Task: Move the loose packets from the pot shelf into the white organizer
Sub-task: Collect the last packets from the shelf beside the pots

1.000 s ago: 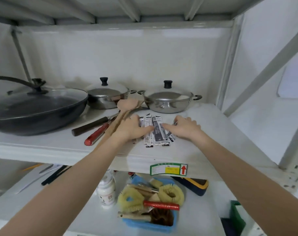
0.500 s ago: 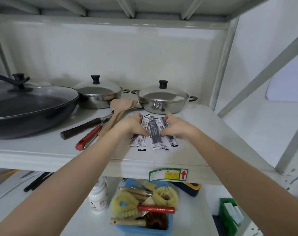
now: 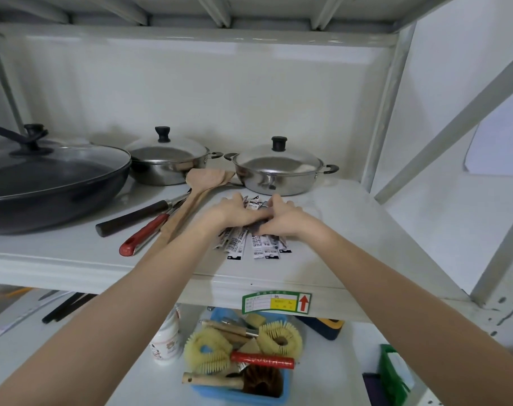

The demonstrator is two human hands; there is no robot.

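Observation:
Several long black-and-white packets (image 3: 259, 247) lie bunched on the white pot shelf (image 3: 337, 230), in front of the right steel pot. My left hand (image 3: 232, 210) and my right hand (image 3: 281, 219) press together over the middle of the bunch, fingers curled around it from both sides. The packets' near ends stick out below my hands and their far ends show above them. The white organizer is not in view.
A lidded steel pot (image 3: 278, 171) stands just behind the packets, another (image 3: 167, 161) to its left, and a black wok (image 3: 50, 183) at far left. Wooden spatulas (image 3: 196, 194) and red- and dark-handled utensils (image 3: 144, 232) lie left of my hands. Below, a blue basket (image 3: 243, 391) holds brushes.
My hands have closed in from the sides, squeezing the spread-out packets into one bunch, and now touch each other over it.

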